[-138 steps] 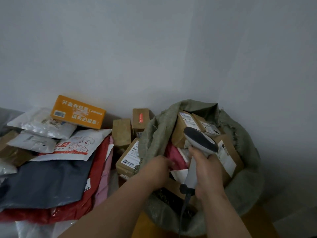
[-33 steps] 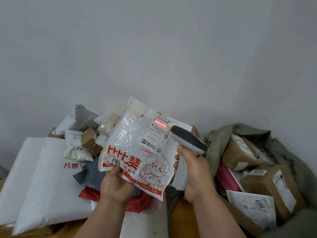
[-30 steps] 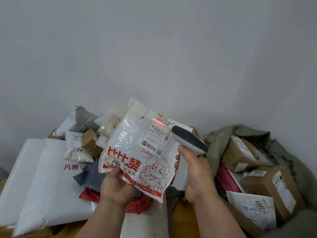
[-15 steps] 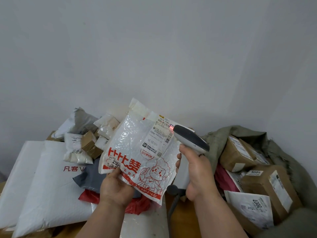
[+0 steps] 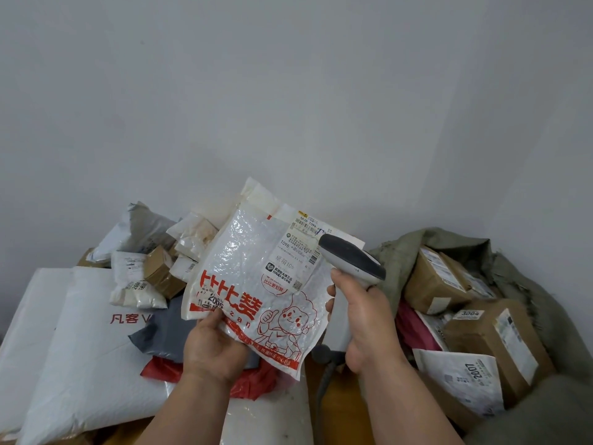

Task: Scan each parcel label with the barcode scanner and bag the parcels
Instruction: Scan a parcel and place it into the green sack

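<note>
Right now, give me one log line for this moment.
left hand: holds bubble mailer | right hand: grips barcode scanner at label | sack: holds boxes

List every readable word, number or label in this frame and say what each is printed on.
"T098": white shipping label on the bubble mailer with red print held in the left hand.
"2005": handwritten on that mailer's lower left.
"凡客 V": red, on the large white poly mailer.
"2007": white parcel in the grey-green woven sack.
"3004": sticker on the brown cardboard box.
Fine print and barcodes: too small to read.
</note>
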The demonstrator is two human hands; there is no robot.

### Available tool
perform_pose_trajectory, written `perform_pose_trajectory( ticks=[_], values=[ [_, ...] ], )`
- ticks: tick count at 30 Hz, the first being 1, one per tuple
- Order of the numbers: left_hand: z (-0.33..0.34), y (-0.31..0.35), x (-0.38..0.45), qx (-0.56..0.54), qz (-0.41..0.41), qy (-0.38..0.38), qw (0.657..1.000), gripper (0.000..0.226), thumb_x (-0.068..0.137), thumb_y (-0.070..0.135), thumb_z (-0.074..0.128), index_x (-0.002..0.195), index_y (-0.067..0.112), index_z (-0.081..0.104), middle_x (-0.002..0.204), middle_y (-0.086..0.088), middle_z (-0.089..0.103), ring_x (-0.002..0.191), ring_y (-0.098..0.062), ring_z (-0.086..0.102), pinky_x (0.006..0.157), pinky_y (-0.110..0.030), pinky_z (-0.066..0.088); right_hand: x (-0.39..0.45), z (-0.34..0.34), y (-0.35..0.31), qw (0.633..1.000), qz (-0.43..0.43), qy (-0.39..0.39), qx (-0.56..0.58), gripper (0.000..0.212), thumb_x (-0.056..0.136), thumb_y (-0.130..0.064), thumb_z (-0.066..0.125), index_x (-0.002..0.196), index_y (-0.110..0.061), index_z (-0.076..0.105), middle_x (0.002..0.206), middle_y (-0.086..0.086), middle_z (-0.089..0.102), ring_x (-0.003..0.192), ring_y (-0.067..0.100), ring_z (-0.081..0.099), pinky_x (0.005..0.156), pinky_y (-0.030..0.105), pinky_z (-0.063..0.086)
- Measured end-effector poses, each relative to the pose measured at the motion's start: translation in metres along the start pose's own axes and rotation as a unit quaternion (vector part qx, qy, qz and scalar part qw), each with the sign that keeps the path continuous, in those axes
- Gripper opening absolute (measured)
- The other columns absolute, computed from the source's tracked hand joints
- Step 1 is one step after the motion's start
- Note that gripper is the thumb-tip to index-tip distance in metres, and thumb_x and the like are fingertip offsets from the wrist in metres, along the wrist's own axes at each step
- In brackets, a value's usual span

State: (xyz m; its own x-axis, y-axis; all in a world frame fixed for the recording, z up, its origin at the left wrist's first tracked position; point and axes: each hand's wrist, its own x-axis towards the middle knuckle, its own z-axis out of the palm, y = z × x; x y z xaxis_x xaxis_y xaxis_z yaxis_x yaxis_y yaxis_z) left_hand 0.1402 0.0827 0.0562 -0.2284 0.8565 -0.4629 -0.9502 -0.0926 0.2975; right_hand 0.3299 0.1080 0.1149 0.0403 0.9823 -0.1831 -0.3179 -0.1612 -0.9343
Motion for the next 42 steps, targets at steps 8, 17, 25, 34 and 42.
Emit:
perform_pose_trajectory(
  ticks=[8, 17, 25, 34, 42],
  values=[
    [0.043, -0.022, -0.001, 0.1, 0.002, -0.099, 0.99, 0.038, 0.104, 0.017, 0.041, 0.141, 0.02, 0.051, 0.126, -0.009, 0.069, 0.113, -0.029, 0.067, 0.079, -0.05, 0.056, -0.002, -0.031, -0.009, 0.996, -0.042, 0.078, -0.009, 0.019, 0.083, -0.038, 0.077, 0.097, -0.03, 0.066, 0.071, -0.021, 0.072, 0.065, 0.003, 0.071, 0.044, 0.016, 0.048],
    [0.101, -0.096, 0.001, 0.317, 0.034, -0.178, 0.931, 0.027, 0.103, 0.015, 0.045, 0.119, 0.025, 0.063, 0.107, -0.007, 0.076, 0.094, -0.028, 0.074, 0.064, -0.042, 0.06, -0.006, -0.11, -0.028, 0.96, -0.095, 0.264, 0.013, 0.038, 0.086, -0.036, 0.076, 0.12, -0.026, 0.063, 0.107, -0.003, 0.069, 0.097, 0.019, 0.064, 0.079, 0.04, 0.052],
    [0.138, -0.159, 0.002, 0.61, 0.178, -0.302, 0.711, 0.03, 0.104, 0.019, 0.044, 0.091, 0.039, 0.062, 0.084, 0.021, 0.069, 0.077, 0.011, 0.064, 0.056, -0.005, 0.046, -0.015, -0.172, -0.022, 0.946, -0.069, 0.317, 0.013, 0.021, 0.087, -0.03, 0.073, 0.106, -0.026, 0.064, 0.09, -0.001, 0.063, 0.085, 0.019, 0.059, 0.068, 0.033, 0.045],
    [0.161, -0.206, 0.027, 0.733, 0.089, -0.307, 0.6, 0.033, 0.104, 0.014, 0.039, 0.126, 0.023, 0.061, 0.119, -0.002, 0.068, 0.11, -0.021, 0.062, 0.099, -0.042, 0.049, -0.007, -0.21, -0.023, 0.918, -0.106, 0.381, 0.034, 0.015, 0.09, -0.025, 0.072, 0.093, -0.035, 0.061, 0.081, -0.012, 0.065, 0.073, 0.004, 0.062, 0.062, 0.027, 0.046],
    [0.128, -0.256, 0.031, 0.708, 0.029, -0.256, 0.658, 0.018, 0.104, 0.02, 0.039, 0.102, 0.025, 0.057, 0.1, 0.0, 0.065, 0.091, -0.014, 0.058, 0.064, -0.028, 0.039, 0.018, -0.215, -0.018, 0.926, -0.104, 0.363, -0.018, 0.027, 0.09, -0.03, 0.071, 0.114, -0.031, 0.059, 0.092, -0.006, 0.065, 0.085, 0.015, 0.062, 0.074, 0.035, 0.047]
  ],
)
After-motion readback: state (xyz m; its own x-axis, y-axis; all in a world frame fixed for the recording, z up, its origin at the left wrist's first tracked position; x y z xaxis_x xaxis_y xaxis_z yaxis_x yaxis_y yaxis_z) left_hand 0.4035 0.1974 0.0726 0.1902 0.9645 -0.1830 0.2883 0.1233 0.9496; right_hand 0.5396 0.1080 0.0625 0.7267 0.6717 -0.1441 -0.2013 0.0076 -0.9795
